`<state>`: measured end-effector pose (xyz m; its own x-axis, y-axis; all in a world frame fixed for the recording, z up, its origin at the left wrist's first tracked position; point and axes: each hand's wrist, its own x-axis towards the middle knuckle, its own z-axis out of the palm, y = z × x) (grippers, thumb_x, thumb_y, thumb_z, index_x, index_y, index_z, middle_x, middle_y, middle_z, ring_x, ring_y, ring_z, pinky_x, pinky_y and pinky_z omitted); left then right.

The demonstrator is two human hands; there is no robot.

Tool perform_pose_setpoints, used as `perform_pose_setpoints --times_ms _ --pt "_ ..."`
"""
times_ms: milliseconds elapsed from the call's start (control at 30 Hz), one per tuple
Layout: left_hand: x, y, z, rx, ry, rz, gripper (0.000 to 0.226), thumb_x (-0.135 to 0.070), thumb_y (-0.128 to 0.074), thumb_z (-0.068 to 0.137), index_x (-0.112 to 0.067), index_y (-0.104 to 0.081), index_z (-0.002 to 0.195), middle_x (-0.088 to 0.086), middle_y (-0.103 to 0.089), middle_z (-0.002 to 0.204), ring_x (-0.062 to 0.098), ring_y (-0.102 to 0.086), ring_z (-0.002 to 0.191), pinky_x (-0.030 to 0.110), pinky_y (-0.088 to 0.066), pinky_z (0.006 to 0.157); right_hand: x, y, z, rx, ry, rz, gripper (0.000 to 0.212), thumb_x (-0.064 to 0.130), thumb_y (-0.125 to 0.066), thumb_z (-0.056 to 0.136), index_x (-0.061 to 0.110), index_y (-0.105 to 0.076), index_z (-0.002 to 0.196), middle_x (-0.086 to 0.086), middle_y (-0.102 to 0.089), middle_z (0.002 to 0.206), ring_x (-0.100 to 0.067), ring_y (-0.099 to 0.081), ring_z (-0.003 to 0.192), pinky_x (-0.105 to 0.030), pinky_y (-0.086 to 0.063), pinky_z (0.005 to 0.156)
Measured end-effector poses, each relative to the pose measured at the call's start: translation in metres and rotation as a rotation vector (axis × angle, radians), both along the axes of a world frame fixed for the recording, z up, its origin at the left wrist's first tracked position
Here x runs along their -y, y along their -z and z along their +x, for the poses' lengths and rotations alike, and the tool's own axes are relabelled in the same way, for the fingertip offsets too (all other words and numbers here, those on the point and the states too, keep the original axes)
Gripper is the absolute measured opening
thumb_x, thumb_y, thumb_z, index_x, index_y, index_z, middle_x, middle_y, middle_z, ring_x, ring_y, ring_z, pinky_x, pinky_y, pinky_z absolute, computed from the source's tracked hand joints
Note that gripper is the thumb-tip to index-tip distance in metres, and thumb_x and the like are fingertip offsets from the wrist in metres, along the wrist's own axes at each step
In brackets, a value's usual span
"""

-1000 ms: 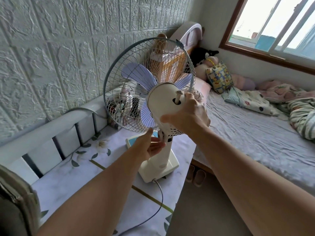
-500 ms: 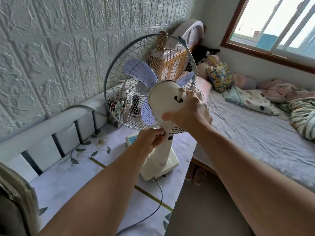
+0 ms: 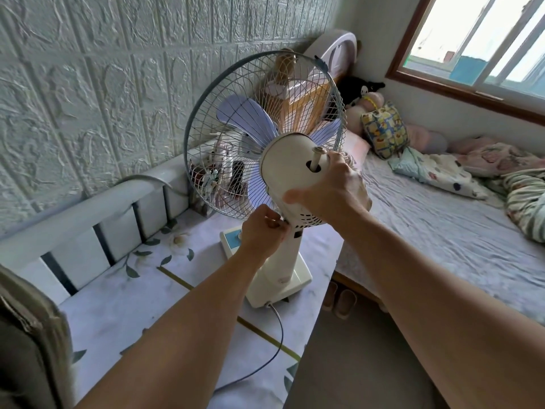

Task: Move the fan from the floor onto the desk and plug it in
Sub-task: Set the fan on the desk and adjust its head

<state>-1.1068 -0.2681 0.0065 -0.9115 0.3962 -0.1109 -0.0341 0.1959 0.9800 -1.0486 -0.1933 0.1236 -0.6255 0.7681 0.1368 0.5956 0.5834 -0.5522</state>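
A cream table fan [image 3: 283, 169] with pale blue blades and a wire cage stands upright on the desk [image 3: 124, 308], its square base near the desk's right edge. My right hand [image 3: 333, 191] is wrapped around the back of the motor housing, just below the knob on top. Under the housing, my left hand [image 3: 262, 231] pinches the neck joint with its fingers closed. The fan's grey cord [image 3: 275, 340] runs from the base toward me across the desk; its plug is out of sight.
The desk has a marble-and-flower covering and a white rail along the textured wall. Small items [image 3: 218, 178] stand behind the fan cage. A bed [image 3: 442, 231] with pillows and blankets lies to the right, slippers [image 3: 339, 299] under its edge. A bag corner [image 3: 23, 349] sits at the left.
My left hand has risen from open below the housing to closed on the fan's neck. The fan head has tilted slightly; my right hand keeps its hold.
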Motion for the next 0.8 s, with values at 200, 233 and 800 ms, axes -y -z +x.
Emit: perform_pose_setpoints --times_ms 200,233,800 --pt "0.001 -0.004 0.003 -0.159 -0.027 -0.120 0.014 -0.013 -0.065 0.072 -0.013 -0.054 0.080 0.003 -0.064 0.072 0.021 -0.058 0.073 0.036 -0.050 0.073 0.000 -0.002 0.001 -0.005 -0.003 0.006 0.093 0.054 -0.076 0.042 0.031 -0.042 0.125 -0.006 -0.053 0.115 -0.030 -0.049 0.110 -0.036 -0.038 0.075" --pt "0.002 -0.005 0.004 -0.163 -0.023 -0.126 0.014 -0.013 -0.065 0.072 -0.013 -0.054 0.081 0.004 -0.064 0.073 0.021 -0.058 0.074 0.036 -0.051 0.074 0.000 -0.002 0.001 0.003 -0.003 0.006 0.092 0.054 -0.076 0.042 0.031 -0.042 0.125 -0.006 -0.052 0.115 -0.030 -0.049 0.110 -0.036 -0.038 0.076" --pt "0.048 -0.037 0.002 0.016 0.156 -0.222 0.051 -0.014 -0.062 0.082 -0.018 -0.046 0.131 0.011 -0.055 0.132 0.029 -0.058 0.112 0.039 -0.048 0.096 0.005 -0.009 0.011 -0.007 -0.066 -0.028 0.096 0.058 -0.075 0.052 0.030 -0.033 0.134 -0.009 -0.050 0.123 -0.031 -0.046 0.116 -0.034 -0.032 0.077"
